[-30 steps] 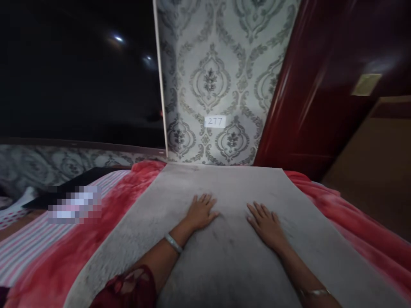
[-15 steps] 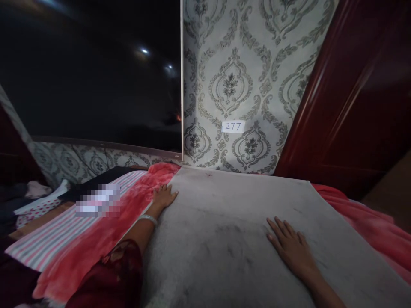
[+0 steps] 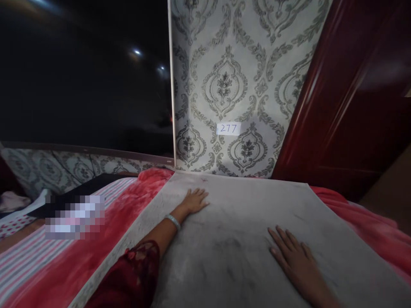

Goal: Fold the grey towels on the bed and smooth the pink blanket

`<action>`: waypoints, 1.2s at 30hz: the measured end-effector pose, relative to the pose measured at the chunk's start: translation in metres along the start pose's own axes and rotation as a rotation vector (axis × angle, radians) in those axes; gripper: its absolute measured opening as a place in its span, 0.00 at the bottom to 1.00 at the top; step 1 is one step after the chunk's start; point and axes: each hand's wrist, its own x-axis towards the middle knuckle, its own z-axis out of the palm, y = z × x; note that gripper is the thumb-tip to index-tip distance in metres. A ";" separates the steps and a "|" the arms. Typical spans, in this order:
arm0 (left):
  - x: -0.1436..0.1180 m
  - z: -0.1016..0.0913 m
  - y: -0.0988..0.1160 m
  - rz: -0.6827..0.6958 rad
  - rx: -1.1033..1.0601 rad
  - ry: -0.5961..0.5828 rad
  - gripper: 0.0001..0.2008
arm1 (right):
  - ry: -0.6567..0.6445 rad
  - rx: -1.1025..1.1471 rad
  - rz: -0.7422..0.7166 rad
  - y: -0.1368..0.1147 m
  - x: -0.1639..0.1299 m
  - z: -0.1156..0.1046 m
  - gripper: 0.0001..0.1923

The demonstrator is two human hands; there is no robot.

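A large grey sheet of cloth-like material point(image 3: 224, 239) with dark smudges lies spread out in front of me. My left hand point(image 3: 194, 201) rests palm down on its upper left part, fingers spread, with a bracelet point(image 3: 173, 222) at the wrist. On the right half, my right hand point(image 3: 293, 259) lies flat with its fingers stretched out. Neither hand grips anything. Beneath the sheet a red plush blanket point(image 3: 105, 231) shows along the left, and more red plush cloth point(image 3: 369, 226) sticks out on the right.
Left of the red blanket lies striped cloth point(image 3: 19, 265) with a blurred-out patch. A big dark screen point(image 3: 86, 85) stands behind on the left. Patterned wallpaper point(image 3: 224, 64) carries a paper label point(image 3: 228, 128) reading 277. A dark red glossy wooden panel point(image 3: 346, 107) slants at the right.
My left hand has slid right across the sheet, away from its left edge. My right hand stays in nearly the same place on the sheet. The view has shifted slightly.
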 end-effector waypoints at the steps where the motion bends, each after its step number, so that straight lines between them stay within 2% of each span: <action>1: 0.003 -0.001 -0.011 -0.048 0.006 0.017 0.33 | 0.002 0.002 0.000 0.001 0.000 0.001 0.36; 4: 0.007 -0.006 -0.051 -0.191 0.026 0.059 0.33 | 0.018 0.016 -0.007 0.004 -0.001 0.005 0.36; 8: 0.014 -0.011 -0.091 -0.286 0.046 0.083 0.33 | 0.053 0.031 -0.024 0.009 -0.003 0.009 0.35; 13: 0.029 -0.013 -0.118 -0.385 0.058 0.118 0.35 | 0.049 0.041 -0.032 0.011 -0.005 0.008 0.33; 18: 0.036 -0.012 -0.125 -0.458 0.072 0.170 0.34 | 0.093 0.016 -0.059 0.010 -0.008 0.006 0.32; 22: 0.034 -0.016 -0.118 -0.483 0.087 0.176 0.34 | 0.119 -0.005 -0.061 0.006 -0.008 0.006 0.32; 26: 0.034 -0.033 -0.109 -0.501 0.068 0.079 0.36 | 0.073 -0.027 -0.039 -0.003 -0.006 -0.004 0.32; 29: 0.030 -0.043 -0.094 -0.486 0.061 0.030 0.37 | 0.026 -0.043 -0.008 -0.009 -0.006 -0.016 0.31; 32: 0.012 -0.037 -0.058 -0.333 0.049 0.003 0.36 | -0.008 -0.051 0.011 -0.012 -0.006 -0.022 0.31; 36: -0.042 -0.008 0.009 0.045 0.014 -0.049 0.35 | -0.008 -0.061 0.022 -0.011 -0.006 -0.021 0.32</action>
